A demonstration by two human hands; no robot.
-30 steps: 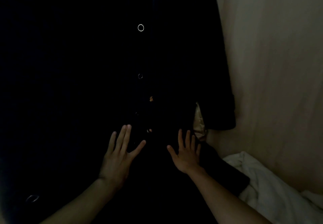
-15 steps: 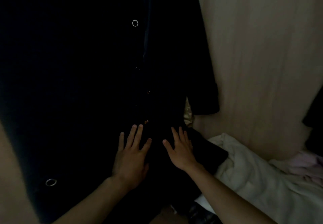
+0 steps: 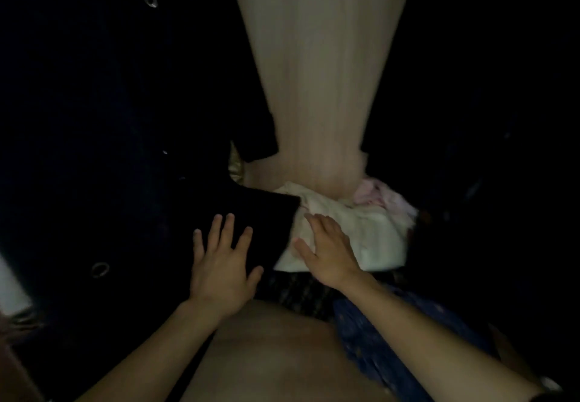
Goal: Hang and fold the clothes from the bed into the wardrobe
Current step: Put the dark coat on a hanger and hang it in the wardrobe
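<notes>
A long black coat (image 3: 103,137) with metal snap rings hangs inside the dim wardrobe on the left. Its lower hem lies over a pile on the wardrobe floor. My left hand (image 3: 221,263) rests flat on that black hem, fingers spread. My right hand (image 3: 329,251) lies open on a folded white garment (image 3: 373,238) just right of the hem. A pink cloth (image 3: 376,196) sits behind the white one. A dark checked fabric (image 3: 301,295) and a blue patterned fabric (image 3: 376,335) lie nearer me under my right forearm.
The pale wooden back panel (image 3: 317,65) of the wardrobe stands between the black coat and more dark hanging clothes (image 3: 489,119) on the right. The wardrobe's wooden floor (image 3: 266,348) shows at the bottom centre.
The view has swung right and down. My hands slid down off the hanging coat; the left now lies on its hem, the right on the white garment.
</notes>
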